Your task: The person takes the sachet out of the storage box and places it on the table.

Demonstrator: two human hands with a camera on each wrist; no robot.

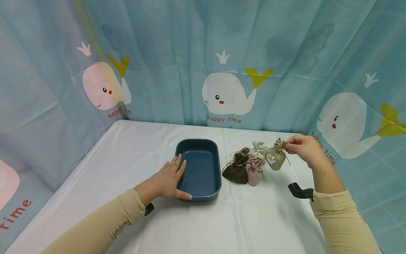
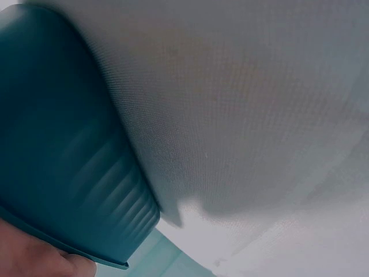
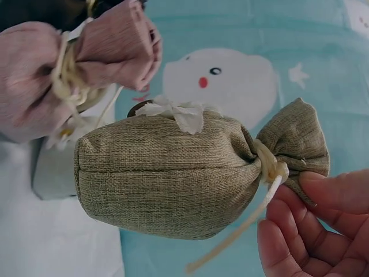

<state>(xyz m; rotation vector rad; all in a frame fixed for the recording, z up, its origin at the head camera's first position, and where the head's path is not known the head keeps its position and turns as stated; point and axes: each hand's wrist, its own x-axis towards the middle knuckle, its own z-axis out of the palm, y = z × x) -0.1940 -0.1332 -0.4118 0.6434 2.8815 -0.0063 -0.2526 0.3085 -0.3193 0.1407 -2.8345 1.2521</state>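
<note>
My right hand (image 1: pixel 302 148) pinches the gathered top of a tan drawstring pouch (image 1: pixel 276 158) with a white flower on its front. In the right wrist view, thumb and fingers grip the cloth just above the cord, and the pouch (image 3: pixel 167 173) points away from the hand. My left hand (image 1: pixel 168 178) lies with fingers spread on the left rim of a dark blue rectangular tub (image 1: pixel 200 173). The left wrist view shows the ribbed outer wall of the tub (image 2: pixel 69 133), with part of the hand (image 2: pixel 40 254) at its rim.
Beside the tub's right side sit a dark brown pouch (image 1: pixel 236 171), a pink pouch (image 1: pixel 255 173) and a pale pouch (image 1: pixel 259 150), bunched together. A white cloth (image 1: pixel 253 218) covers the table. Behind it hangs a blue curtain (image 1: pixel 177 88) printed with whales.
</note>
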